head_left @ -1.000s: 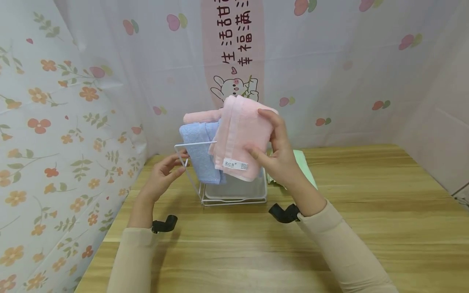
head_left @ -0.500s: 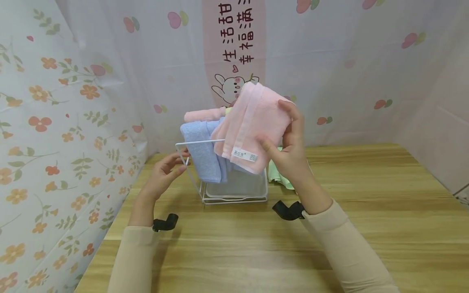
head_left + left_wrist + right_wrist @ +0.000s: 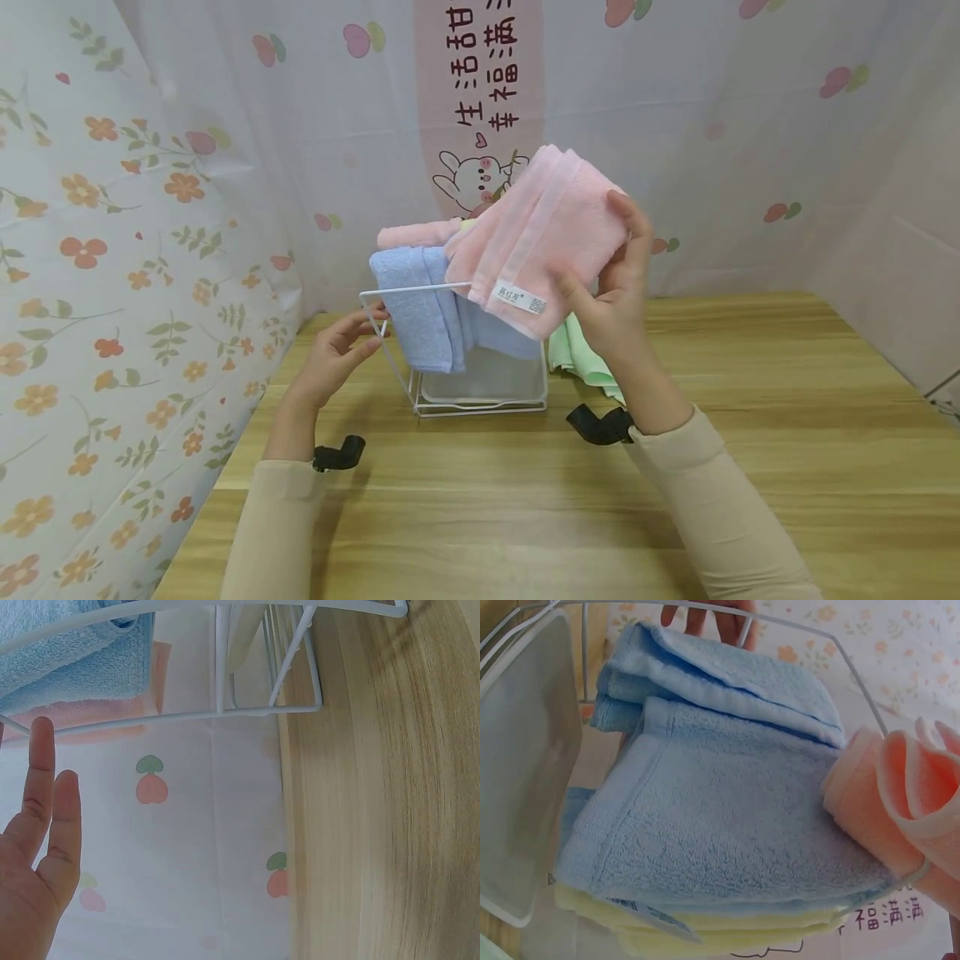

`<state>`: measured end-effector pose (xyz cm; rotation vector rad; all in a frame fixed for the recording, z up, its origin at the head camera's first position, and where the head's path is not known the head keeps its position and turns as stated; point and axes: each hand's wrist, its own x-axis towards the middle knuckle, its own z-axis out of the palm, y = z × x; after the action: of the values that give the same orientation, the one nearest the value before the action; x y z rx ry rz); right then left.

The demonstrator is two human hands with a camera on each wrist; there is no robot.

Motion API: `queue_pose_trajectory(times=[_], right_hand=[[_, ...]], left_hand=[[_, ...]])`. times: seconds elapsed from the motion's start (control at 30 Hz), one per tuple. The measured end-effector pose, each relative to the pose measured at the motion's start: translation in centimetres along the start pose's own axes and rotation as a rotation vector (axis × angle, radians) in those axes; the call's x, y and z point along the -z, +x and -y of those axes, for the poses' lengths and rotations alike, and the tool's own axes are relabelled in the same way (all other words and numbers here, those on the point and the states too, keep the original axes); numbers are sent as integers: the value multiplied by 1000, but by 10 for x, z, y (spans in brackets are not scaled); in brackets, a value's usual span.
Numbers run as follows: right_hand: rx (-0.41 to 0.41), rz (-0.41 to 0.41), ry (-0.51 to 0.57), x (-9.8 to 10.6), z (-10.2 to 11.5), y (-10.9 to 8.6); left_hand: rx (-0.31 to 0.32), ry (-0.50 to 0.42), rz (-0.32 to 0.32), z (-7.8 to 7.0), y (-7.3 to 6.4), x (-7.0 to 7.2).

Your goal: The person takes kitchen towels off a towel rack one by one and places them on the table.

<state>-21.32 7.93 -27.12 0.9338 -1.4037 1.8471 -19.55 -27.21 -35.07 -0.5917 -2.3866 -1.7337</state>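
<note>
My right hand [image 3: 618, 287] pinches a folded pink towel [image 3: 562, 225] with a white label, thumb in front and fingers behind. It holds the towel tilted above the right part of a white wire rack [image 3: 397, 291]. At the rack's left side, my left hand [image 3: 333, 354] holds the side wire; in the left wrist view a fingertip [image 3: 41, 731] lies right at the wire. Folded blue towels [image 3: 411, 317] hang over the rack's front, with another pink towel [image 3: 412, 236] behind. In the right wrist view a yellow towel [image 3: 727, 937] shows beyond the blue ones.
A pale tray [image 3: 487, 382] sits low in the rack. To its right a light green towel [image 3: 577, 354] lies on the wooden table [image 3: 480, 500]. A printed curtain [image 3: 337, 150] rises behind, and a floral one [image 3: 97, 333] borders the left.
My right hand has moved up and to the right with the pink towel, tilting it and uncovering more of the blue towels. My left hand stays at the rack's side.
</note>
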Motion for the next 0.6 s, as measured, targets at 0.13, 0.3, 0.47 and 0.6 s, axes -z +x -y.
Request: queue_pose_trajectory(times=[0.13, 0.3, 0.47, 0.6], right_hand=[[2, -44, 18, 4, 0, 2], [2, -64, 46, 10, 1, 3], [8, -102, 92, 15, 2, 4], [-1, -143, 123, 20, 3, 5]], left_hand=[[12, 5, -5, 1, 0, 0], [7, -38, -4, 1, -1, -2], [6, -19, -11, -1, 0, -2], [7, -2, -9, -2, 0, -1]])
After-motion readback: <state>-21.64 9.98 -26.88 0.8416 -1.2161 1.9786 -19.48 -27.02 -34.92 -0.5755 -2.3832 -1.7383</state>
